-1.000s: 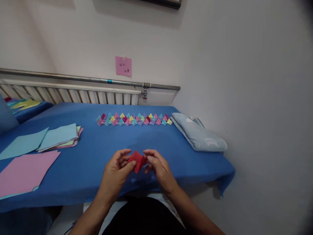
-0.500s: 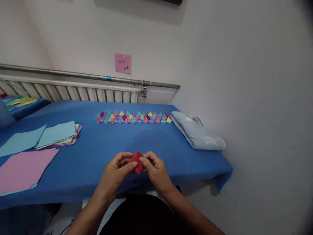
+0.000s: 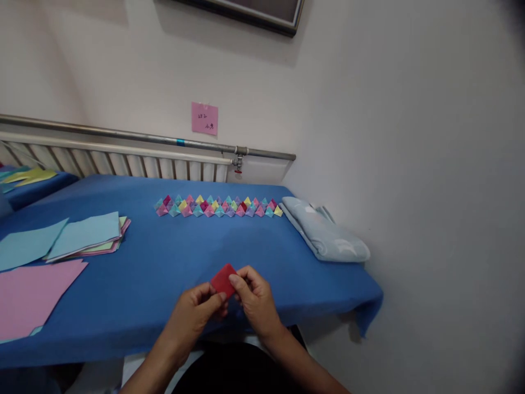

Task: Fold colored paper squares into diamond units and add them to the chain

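Note:
A small red folded paper (image 3: pixel 223 279) is held between both hands above the near edge of the blue-covered table (image 3: pixel 164 290). My left hand (image 3: pixel 200 306) pinches its lower left side between thumb and fingers. On its right side, the thumb of my right hand (image 3: pixel 253 295) presses against the fingers behind. The paper looks like a flat, tilted square with a plain face toward me. Farther back lie rows of folded paper pieces (image 3: pixel 219 207) in pink, teal, yellow, purple and red.
Pink sheets (image 3: pixel 36 298) and a stack of light blue sheets (image 3: pixel 88 232) lie at the left. A folded pale blue cloth (image 3: pixel 328 232) rests at the right end by the wall. Behind the table run a radiator (image 3: pixel 139 164) and a metal pipe (image 3: pixel 151 137).
The red paper has turned from a diamond showing folds to a tilted square with a plain face. Both hands still grip it. The camera view has tipped slightly upward.

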Demonstrator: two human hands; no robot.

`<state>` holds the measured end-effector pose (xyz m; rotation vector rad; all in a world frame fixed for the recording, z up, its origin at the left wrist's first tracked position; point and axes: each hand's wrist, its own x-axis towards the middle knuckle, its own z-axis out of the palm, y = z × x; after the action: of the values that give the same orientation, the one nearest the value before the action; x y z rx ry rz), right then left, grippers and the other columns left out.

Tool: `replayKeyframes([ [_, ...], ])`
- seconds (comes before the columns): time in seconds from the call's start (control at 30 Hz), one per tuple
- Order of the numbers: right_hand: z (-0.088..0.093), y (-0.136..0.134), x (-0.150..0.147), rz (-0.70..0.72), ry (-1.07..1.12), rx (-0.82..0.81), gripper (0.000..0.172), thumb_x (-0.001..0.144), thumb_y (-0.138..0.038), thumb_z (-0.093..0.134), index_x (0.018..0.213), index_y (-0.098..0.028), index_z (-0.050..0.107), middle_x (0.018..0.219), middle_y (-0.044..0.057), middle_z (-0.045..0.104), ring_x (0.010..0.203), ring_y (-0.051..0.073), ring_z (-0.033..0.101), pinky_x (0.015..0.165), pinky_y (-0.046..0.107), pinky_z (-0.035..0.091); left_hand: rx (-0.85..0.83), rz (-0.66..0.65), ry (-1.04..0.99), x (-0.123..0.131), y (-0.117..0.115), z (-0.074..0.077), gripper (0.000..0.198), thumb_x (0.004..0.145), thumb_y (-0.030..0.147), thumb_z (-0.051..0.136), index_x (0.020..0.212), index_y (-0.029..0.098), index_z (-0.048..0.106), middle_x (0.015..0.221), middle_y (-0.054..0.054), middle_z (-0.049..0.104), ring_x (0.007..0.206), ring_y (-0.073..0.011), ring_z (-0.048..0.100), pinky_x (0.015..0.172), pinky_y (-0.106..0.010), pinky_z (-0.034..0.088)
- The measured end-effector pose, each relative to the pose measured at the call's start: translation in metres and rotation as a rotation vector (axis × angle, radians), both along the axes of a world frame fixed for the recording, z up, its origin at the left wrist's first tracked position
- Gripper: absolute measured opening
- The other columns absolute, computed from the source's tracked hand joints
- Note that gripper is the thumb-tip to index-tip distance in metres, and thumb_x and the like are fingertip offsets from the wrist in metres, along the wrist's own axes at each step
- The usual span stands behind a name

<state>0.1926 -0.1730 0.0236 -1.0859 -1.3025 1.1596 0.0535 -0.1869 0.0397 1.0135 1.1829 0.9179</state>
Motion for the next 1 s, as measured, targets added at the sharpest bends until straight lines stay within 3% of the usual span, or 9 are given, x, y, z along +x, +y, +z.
replayKeyframes([
  [0.17,0.009,0.007,0.005,0.072,-0.073,-0.003,0.021,0.078,-0.037,0.06,0.072,-0.017,0.061,0.065,-0.003,0.055,0.062,0.01,0.047,0.062,0.023,0.038,0.047,-0.057,0.079,-0.005,0.002,-0.006,0.03,0.06,0.046,0.064,0.058,0.018,0.055,0.056,0.002,0.057,0.056,-0.0118,0.049,0.06,-0.026,0.038],
  [0.37,0.001,0.013,0.006,0.117,-0.06,-0.074,0.019,0.074,-0.035,0.064,0.082,-0.019,0.061,0.072,-0.003,0.057,0.064,0.01,0.049,0.063,0.023,0.04,0.055,-0.099,0.145,-0.009,0.004,-0.013,0.028,0.061,0.044,0.061,0.059,0.018,0.053,0.056,0.003,0.055,0.055,-0.0112,0.047,0.058,-0.025,0.037],
  [0.5,-0.001,0.013,0.005,0.053,0.014,-0.113,0.034,0.067,-0.033,0.07,0.096,-0.021,0.057,0.082,-0.003,0.056,0.066,0.01,0.05,0.063,0.023,0.042,0.031,-0.143,0.146,-0.008,0.003,-0.007,0.027,0.06,0.044,0.061,0.057,0.019,0.052,0.056,0.002,0.055,0.056,-0.0113,0.047,0.059,-0.026,0.037],
  [0.6,0.001,0.012,0.006,0.112,-0.042,-0.107,0.02,0.073,-0.036,0.065,0.085,-0.02,0.063,0.076,-0.002,0.058,0.07,0.011,0.051,0.067,0.024,0.042,0.031,-0.154,0.16,-0.007,0.001,-0.002,0.026,0.059,0.042,0.061,0.055,0.019,0.05,0.054,0.003,0.052,0.054,-0.0107,0.045,0.058,-0.025,0.036],
  [0.7,0.002,0.012,0.005,0.121,-0.022,-0.125,0.018,0.075,-0.038,0.063,0.079,-0.02,0.065,0.069,-0.003,0.056,0.066,0.011,0.051,0.067,0.024,0.041,0.051,-0.144,0.155,-0.007,0.0,-0.001,0.025,0.061,0.041,0.06,0.056,0.019,0.048,0.054,0.004,0.05,0.054,-0.0102,0.042,0.056,-0.025,0.034],
  [0.83,-0.001,0.013,0.003,0.107,0.121,-0.232,0.037,0.065,-0.034,0.072,0.1,-0.022,0.065,0.086,0.0,0.063,0.076,0.014,0.058,0.071,0.025,0.044,0.085,-0.156,0.181,-0.009,-0.001,-0.003,0.024,0.063,0.041,0.059,0.057,0.02,0.048,0.053,0.005,0.046,0.053,-0.0097,0.038,0.054,-0.024,0.03],
  [1.0,-0.003,0.012,0.004,0.171,0.119,-0.263,0.016,0.068,-0.033,0.068,0.076,-0.019,0.068,0.071,-0.002,0.064,0.066,0.012,0.054,0.067,0.024,0.042,0.18,-0.148,0.282,-0.012,0.0,-0.013,0.022,0.067,0.038,0.058,0.058,0.019,0.05,0.054,0.006,0.044,0.053,-0.0099,0.037,0.052,-0.023,0.028],
])
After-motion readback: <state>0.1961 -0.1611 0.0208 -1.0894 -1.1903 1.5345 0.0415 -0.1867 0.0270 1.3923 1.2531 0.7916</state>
